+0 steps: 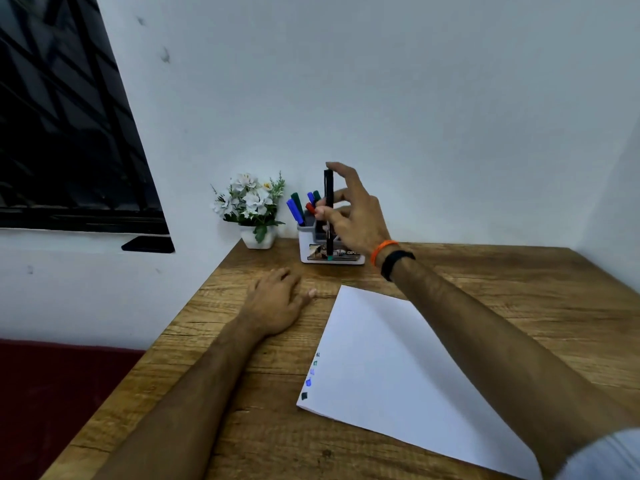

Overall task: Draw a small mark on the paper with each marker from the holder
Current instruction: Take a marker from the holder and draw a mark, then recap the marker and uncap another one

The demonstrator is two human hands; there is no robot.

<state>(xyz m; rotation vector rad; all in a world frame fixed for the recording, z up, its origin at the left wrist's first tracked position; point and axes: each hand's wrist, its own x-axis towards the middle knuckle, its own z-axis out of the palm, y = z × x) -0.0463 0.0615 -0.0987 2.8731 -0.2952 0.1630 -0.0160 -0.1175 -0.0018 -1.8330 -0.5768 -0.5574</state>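
Here, a wooden table [485, 271] is standing against a pale wall [415, 98], and on it a white sheet of paper [398, 368] is lying at an angle, its near left edge carrying a short column of small marks [309, 381] in green, blue and a dark tone, which suggests several markers are already done. The left hand [277, 303] is resting flat on the bare wood just beside the paper, fingers relaxed and holding nothing, probably waiting to steady the sheet. The right hand [349, 211] is pinching a black marker [328, 216] upright between thumb and fingertips, the other fingers spread, right over the white holder [329, 247] at the back of the table; whether it is lifting out or going in cannot be told. Blue, green and red markers [301, 207] are standing in the holder's compartments. A small pot of white flowers [251, 202] is sitting just left of the holder. The holder's front label is showing letters reading roughly "OPE"; the rest is hidden or blurred.
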